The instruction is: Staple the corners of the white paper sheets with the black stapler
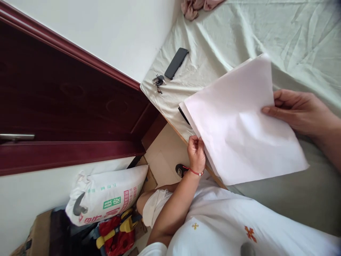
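Note:
A stack of white paper sheets (239, 121) is held above the pale green bed sheet (239, 32). My left hand (196, 153), with a red string at the wrist, pinches the near left edge of the sheets. My right hand (295, 110) grips the opposite edge, thumb on top. The sheets fan apart slightly at the left corner, and a dark object (183, 115) shows just under that corner.
A black phone (176, 63) and a bunch of keys (158, 81) lie near the bed's corner. Pinkish cloth (197, 6) lies at the far edge. A dark red door (66, 106) stands left. A white printed sack (106, 195) and red-yellow items (117, 234) sit on the floor.

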Demonstrator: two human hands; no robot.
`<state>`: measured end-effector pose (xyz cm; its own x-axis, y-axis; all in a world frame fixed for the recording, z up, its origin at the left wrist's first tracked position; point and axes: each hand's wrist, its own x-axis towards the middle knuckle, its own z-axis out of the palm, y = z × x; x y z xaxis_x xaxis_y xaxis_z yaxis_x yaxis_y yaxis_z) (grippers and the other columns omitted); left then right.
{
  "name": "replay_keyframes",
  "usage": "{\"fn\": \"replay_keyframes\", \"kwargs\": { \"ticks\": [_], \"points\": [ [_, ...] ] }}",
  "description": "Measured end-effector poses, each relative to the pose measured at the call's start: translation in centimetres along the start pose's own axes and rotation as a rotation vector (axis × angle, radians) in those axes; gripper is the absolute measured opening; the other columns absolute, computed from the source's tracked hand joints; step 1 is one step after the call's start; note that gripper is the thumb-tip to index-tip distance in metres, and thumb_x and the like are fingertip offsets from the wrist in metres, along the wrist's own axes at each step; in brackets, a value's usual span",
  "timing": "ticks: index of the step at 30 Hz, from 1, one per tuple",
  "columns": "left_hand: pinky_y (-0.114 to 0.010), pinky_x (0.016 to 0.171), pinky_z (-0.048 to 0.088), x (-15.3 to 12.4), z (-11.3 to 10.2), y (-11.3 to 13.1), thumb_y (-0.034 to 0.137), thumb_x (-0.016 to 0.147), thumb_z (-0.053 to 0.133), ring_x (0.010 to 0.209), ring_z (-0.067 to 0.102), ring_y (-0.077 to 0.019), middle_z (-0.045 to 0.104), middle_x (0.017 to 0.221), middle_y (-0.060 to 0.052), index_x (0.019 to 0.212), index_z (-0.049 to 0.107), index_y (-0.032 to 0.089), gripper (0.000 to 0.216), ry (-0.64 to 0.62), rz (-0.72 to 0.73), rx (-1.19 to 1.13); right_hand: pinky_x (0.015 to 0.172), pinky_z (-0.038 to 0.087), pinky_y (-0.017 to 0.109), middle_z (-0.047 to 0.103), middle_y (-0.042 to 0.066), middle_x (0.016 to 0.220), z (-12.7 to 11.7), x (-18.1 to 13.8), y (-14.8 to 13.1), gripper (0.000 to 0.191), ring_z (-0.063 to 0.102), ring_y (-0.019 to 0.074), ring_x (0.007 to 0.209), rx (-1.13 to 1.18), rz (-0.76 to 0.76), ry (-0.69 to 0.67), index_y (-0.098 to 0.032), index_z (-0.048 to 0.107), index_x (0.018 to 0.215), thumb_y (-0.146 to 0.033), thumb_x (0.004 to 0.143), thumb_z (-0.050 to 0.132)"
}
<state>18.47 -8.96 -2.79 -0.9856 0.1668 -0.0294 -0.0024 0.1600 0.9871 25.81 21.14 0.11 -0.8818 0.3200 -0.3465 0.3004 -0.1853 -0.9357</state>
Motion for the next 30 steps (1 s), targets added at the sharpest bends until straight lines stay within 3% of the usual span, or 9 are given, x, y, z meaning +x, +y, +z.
{"fn": "replay_keyframes", "kwargs": {
  "ticks": [4,7,13,17,19,24,27,30],
  "points": [
    [-0.023,0.076,0.047,-0.1,0.1,-0.2,0.047,0.089,0.074,0.079,0.058,-0.0120,0.057,0.089,0.001,0.101,0.052,0.022,0.035,0.080,0.044,0.034,0.063,0.057,0.024,0.070,0.007,0.107,-0.1,0.0,0.4,0.056,0.066,0.0141,0.081,-0.086,-0.010,-0.012,-0.022,0.069,0.115,-0.056,0.072,0.079],
    [-0.024,0.078,0.049,-0.1,0.2,-0.2,0.042,0.087,0.076,0.080,0.061,-0.0115,0.059,0.095,0.000,0.105,0.047,0.024,0.038,0.070,0.068,-0.017,0.059,0.054,0.021,0.069,0.007,0.104,-0.3,0.3,1.0,0.057,0.064,0.0135,0.078,-0.166,-0.030,-0.020,-0.021,0.069,0.114,-0.060,0.073,0.076],
    [-0.025,0.080,0.050,-0.1,-0.1,-0.2,0.038,0.090,0.069,0.085,0.062,-0.0148,0.065,0.094,-0.003,0.099,0.064,0.021,0.020,0.017,0.046,0.058,0.064,0.054,0.021,0.070,0.007,0.105,-0.5,0.5,1.0,0.058,0.065,0.0151,0.084,-0.286,-0.083,-0.049,-0.023,0.070,0.120,-0.061,0.076,0.070],
    [-0.029,0.091,0.050,-0.2,-0.1,-0.2,0.045,0.090,0.069,0.097,0.063,-0.0181,0.067,0.102,-0.004,0.108,0.068,0.022,0.028,-0.001,0.014,-0.057,0.070,0.058,0.024,0.070,0.007,0.111,-0.9,0.6,1.2,0.062,0.068,0.0179,0.090,-0.298,-0.100,-0.099,-0.025,0.070,0.125,-0.064,0.078,0.068],
    [-0.032,0.095,0.048,-0.1,-0.1,-0.1,0.049,0.092,0.066,0.098,0.062,-0.0195,0.066,0.099,-0.005,0.100,0.071,0.022,0.029,-0.035,0.028,-0.059,0.072,0.060,0.026,0.070,0.007,0.112,-1.1,0.7,1.4,0.064,0.068,0.0192,0.091,-0.286,-0.113,-0.115,-0.025,0.070,0.127,-0.066,0.078,0.068],
    [-0.026,0.082,0.046,0.4,-0.4,-0.5,0.046,0.084,0.077,0.083,0.054,-0.0151,0.057,0.087,-0.001,0.082,0.071,0.021,0.026,-0.050,0.064,-0.001,0.069,0.061,0.026,0.070,0.007,0.110,-1.2,0.6,1.4,0.066,0.070,0.0199,0.090,-0.251,-0.096,-0.119,-0.024,0.070,0.127,-0.067,0.076,0.071],
    [-0.024,0.076,0.044,0.6,-0.5,-0.8,0.049,0.080,0.081,0.077,0.052,-0.0131,0.054,0.082,0.001,0.080,0.067,0.020,0.032,-0.019,-0.024,-0.064,0.062,0.059,0.026,0.071,0.008,0.105,-0.8,0.5,1.1,0.067,0.069,0.0186,0.083,-0.189,-0.048,-0.105,-0.023,0.069,0.124,-0.065,0.072,0.076],
    [-0.023,0.070,0.042,0.5,-0.5,-0.8,0.052,0.077,0.083,0.071,0.049,-0.0114,0.053,0.077,0.003,0.080,0.060,0.020,0.039,0.006,-0.127,-0.114,0.056,0.056,0.026,0.070,0.007,0.098,-0.5,0.5,1.0,0.063,0.066,0.0156,0.073,-0.111,-0.018,-0.007,-0.021,0.067,0.112,-0.060,0.065,0.082]
  ]
}}
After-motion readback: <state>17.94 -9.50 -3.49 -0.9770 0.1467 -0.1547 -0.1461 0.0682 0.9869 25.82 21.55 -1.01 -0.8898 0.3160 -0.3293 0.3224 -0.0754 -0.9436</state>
